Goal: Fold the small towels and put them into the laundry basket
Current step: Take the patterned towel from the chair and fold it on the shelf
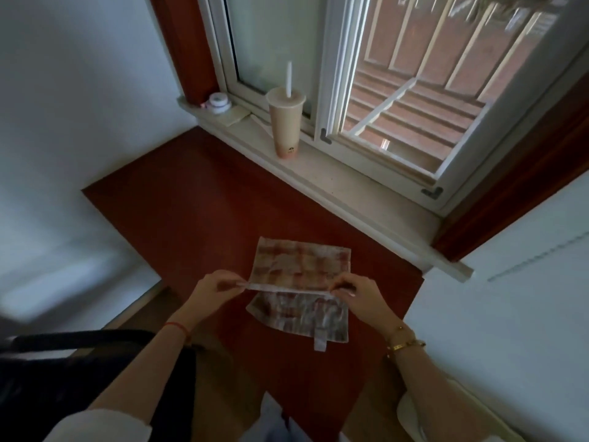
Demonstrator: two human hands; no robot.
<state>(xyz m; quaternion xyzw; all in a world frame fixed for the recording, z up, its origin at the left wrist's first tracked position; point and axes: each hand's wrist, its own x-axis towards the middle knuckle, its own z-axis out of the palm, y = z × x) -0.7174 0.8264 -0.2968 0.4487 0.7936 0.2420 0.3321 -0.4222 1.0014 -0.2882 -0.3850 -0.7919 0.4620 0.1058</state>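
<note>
Both hands pinch one towel edge.

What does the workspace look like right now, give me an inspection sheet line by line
Surface: dark red table top, bare apart from the towel.
Job's things: one checked towel lying on the table, near edge lifted; no clear laundry basket seen.
Clutter: tall cup with straw and small white jar on the windowsill.
Hands: left hand and right hand each pinch an end of the towel's lifted edge.
Cables: nothing seen.
Surroundings: window beyond the table, white walls on both sides, dark bag at lower left.
</note>
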